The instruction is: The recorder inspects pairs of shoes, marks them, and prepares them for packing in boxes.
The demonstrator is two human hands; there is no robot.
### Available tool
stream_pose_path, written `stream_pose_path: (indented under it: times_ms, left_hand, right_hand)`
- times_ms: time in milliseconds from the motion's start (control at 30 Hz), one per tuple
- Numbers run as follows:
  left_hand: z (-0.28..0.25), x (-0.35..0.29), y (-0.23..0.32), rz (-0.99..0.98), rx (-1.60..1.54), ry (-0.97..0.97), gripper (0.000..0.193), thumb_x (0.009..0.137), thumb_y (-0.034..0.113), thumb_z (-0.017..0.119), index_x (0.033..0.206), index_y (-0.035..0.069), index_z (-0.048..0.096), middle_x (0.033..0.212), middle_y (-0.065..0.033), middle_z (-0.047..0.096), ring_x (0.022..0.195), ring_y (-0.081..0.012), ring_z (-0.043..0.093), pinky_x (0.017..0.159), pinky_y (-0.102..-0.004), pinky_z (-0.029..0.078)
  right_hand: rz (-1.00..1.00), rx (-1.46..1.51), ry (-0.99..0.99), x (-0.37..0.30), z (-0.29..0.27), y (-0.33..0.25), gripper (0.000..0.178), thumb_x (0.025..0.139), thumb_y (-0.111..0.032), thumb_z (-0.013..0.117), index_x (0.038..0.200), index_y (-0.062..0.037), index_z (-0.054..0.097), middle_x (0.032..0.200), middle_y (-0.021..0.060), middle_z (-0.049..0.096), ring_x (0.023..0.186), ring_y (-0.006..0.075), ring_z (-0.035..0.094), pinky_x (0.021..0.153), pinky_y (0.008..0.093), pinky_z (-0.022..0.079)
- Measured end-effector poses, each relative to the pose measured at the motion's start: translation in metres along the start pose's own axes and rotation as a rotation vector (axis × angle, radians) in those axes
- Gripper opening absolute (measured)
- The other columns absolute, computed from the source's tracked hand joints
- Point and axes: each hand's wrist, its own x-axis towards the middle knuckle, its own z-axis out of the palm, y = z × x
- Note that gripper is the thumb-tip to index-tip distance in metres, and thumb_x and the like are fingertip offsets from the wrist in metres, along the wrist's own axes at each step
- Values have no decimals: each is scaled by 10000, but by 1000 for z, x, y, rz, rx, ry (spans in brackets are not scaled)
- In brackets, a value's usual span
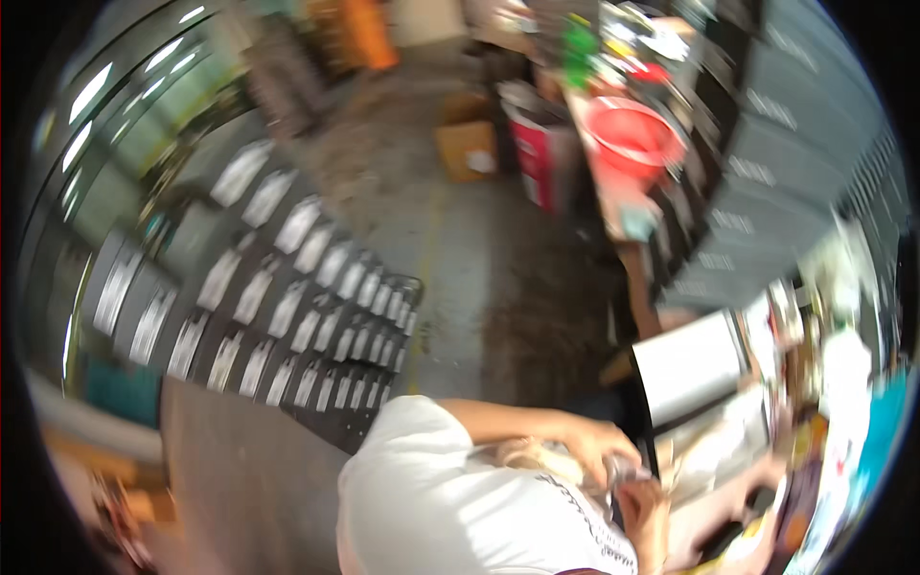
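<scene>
From the white sleeve at lower left, my left arm reaches across to the right. My left hand (596,443) is bent around a small greyish, shiny piece (623,471), too blurred to name. Just below it, my right hand (644,500) closes on the same piece from the other side. Both hands are near my body, beside the edge of a cluttered work surface. Between my left forearm and the shirt shows a pale tan thing (539,456) of unclear kind.
Left stands a rack of dark bins (251,287) with white labels. Grey stacked boxes (767,182) rise at right, above a white sheet-like panel (688,366). Farther off are a red basin (632,139) on a bench, a cardboard box (467,144) and a red-and-white bin (532,153) on the floor.
</scene>
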Motion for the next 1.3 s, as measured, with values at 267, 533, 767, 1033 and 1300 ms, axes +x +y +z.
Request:
stream_pose_path:
  times_ms: [267, 533, 767, 1033, 1300]
  left_hand:
    - [-6, 21, -23, -313, -262, -172, 761, 674, 89, 773, 1361, 27, 453, 1318, -130, 535, 1178, -186, 526, 996, -311, 414]
    - [8, 62, -11, -456, -471, -412, 785, 636, -46, 754, 1356, -8, 443, 1236, -123, 566, 1095, -175, 550, 931, -293, 445]
    - [5, 65, -30, -387, -394, -416, 779, 664, -17, 757, 1373, 13, 435, 1287, -112, 542, 1123, -166, 532, 931, -286, 443]
    - [-2, 33, -22, -96, -277, -255, 682, 736, 181, 729, 1332, -12, 458, 1295, -119, 549, 1176, -188, 524, 976, -331, 435]
    - [39, -22, -11, -294, -686, 181, 637, 820, 368, 625, 1308, -7, 464, 1186, -123, 570, 1016, -149, 588, 911, -308, 468]
  right_hand:
    - [419, 246, 349, -33, 2, -4, 96, 810, -53, 689, 887, -9, 652, 829, 112, 621, 751, 260, 601, 660, 347, 485]
    - [726, 272, 803, -108, 12, -19, 165, 857, -161, 662, 925, -11, 649, 878, 102, 637, 823, 217, 621, 757, 315, 492]
    - [1176, 43, 1251, -241, -34, 27, 179, 871, -159, 638, 929, 10, 648, 760, 25, 624, 730, 67, 546, 663, 254, 465]
    - [-59, 69, 294, 104, -38, -11, 191, 757, 4, 687, 936, -36, 633, 859, 80, 621, 799, 239, 628, 650, 326, 515]
    - [-515, -364, 31, 98, -4, -54, 136, 842, -201, 597, 869, -79, 650, 868, 73, 627, 755, 187, 631, 625, 299, 522]
